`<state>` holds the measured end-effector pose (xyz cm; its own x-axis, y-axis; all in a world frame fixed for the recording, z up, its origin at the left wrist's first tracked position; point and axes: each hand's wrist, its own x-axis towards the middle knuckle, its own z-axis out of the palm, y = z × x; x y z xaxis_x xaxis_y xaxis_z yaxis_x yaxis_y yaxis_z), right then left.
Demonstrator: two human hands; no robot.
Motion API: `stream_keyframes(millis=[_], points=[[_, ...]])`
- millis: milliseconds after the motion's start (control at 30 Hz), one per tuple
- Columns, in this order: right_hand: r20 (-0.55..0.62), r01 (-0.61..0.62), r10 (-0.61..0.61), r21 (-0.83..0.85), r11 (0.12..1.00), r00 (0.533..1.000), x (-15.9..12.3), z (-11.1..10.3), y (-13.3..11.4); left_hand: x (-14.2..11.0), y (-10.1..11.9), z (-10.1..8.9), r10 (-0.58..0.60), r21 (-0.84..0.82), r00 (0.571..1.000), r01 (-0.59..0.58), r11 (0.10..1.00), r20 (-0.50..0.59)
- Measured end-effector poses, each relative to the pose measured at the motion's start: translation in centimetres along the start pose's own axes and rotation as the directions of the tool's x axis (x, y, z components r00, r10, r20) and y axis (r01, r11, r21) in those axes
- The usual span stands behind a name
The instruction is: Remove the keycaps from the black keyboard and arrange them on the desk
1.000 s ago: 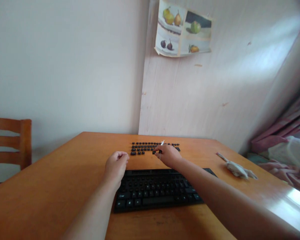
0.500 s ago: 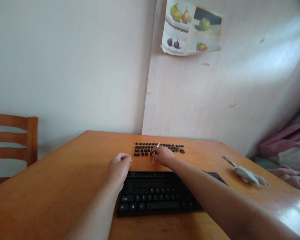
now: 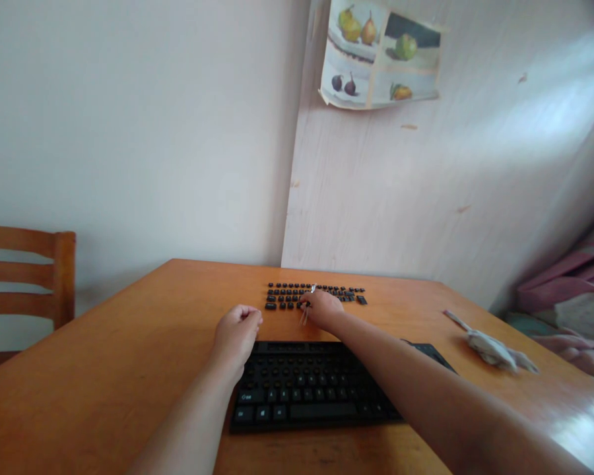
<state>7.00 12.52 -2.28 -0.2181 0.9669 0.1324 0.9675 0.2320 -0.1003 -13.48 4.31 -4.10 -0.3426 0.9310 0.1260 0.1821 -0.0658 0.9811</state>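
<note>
A black keyboard lies on the orange wooden table in front of me, with many of its keycaps off. Rows of loose black keycaps are laid out on the table beyond it. My right hand reaches over the keyboard to these rows, its fingers closed on a small metal wire tool whose tip pokes up above the hand. My left hand rests in a loose fist at the keyboard's far left corner; nothing shows in it.
A crumpled white cloth lies on the table at the right. A wooden chair stands at the left. A fruit picture hangs on the wall panel behind. Pink bedding is at the far right.
My right hand has shifted left along the keycap rows, uncovering the keycaps at their right end. My head has turned slightly left. The left hand has barely moved.
</note>
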Motion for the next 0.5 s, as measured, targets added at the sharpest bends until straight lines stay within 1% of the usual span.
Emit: stream_keyframes(millis=[300, 500], points=[[-0.029, 0.019, -0.019, 0.014, 1.0, 0.999, 0.01, 0.31, -0.19, 0.0, -0.05, -0.02, 0.011, 0.005, 1.0, -0.011, 1.0, 0.006], [-0.042, 0.019, -0.015, 0.078, 0.997, 0.999, -0.15, -0.07, 0.0, 0.03, 0.07, 0.09, -0.001, -0.011, 1.0, 0.001, 1.0, 0.005]])
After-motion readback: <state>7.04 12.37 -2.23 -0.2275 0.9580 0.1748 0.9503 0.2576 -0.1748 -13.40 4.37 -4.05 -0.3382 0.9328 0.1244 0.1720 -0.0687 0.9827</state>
